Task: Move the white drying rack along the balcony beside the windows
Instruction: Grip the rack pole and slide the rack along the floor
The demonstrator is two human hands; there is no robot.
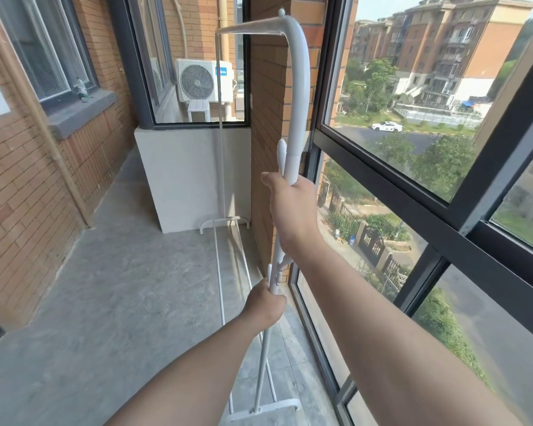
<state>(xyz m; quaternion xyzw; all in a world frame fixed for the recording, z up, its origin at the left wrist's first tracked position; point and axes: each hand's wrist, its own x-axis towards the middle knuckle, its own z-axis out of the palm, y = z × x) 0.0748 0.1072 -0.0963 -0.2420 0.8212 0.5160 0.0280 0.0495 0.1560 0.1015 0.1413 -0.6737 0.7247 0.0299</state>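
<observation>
At the near upright of the white drying rack [296,96], both hands are clenched around the tubing: the right hand [293,210] wraps the post at mid-height just below a white plastic clip, thumb extended along the left side, while the left hand [266,305] grips the same post lower down, immediately beneath a second clip fitting. Both forearms extend from the bottom edge of the view toward the post. The post rises near vertical, then curves left at the top into a horizontal top bar that runs away from the camera toward a second, thinner upright at the far end. The rack's long axis therefore lies parallel to the windows [428,179] (dark frames, right side) and points toward the white low wall [191,179] that closes the balcony. One foot of the base shows at the bottom edge on the grey floor [105,302]; the far foot sits against the white low wall, and two thin rails join them along the floor. The rack stands just beside the window line, next to a brick pillar [268,118]. An air-conditioner unit [203,79] sits beyond the end glass; its blue logo is too small to read. A brick wall [19,179] with a grey sill bounds the left side.
</observation>
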